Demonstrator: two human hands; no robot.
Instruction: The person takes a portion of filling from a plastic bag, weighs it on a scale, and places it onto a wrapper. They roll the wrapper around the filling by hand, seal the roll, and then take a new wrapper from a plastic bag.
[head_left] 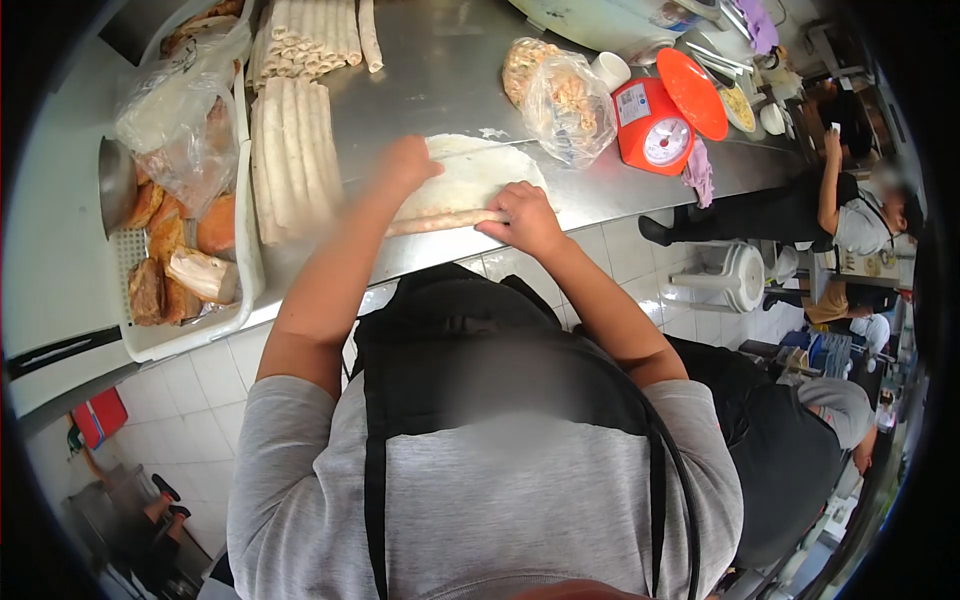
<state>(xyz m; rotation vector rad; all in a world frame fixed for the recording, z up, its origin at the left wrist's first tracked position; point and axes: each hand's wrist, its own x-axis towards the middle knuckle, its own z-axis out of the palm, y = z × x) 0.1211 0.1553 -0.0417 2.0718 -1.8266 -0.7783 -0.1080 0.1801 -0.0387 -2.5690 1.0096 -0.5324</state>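
Both hands press palm-down, fingers loosely curled, on a thin rolled wrapper (445, 221) at the centre of the frame. The left hand (408, 165) rests on its left part, over the flat sheet (470, 175); the right hand (524, 218) covers its right end. Neither pinches; they bear down. Both forearms reach straight up-frame. The roll's long axis runs left to right on the steel counter (440, 70), near finished rolls (290, 165) at upper left.

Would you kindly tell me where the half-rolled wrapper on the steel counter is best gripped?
Probably along the rolled edge, from the side nearest the person: it lies as a long thin cylinder across the flat wrapper, so left hand and right hand spaced apart would keep it even.
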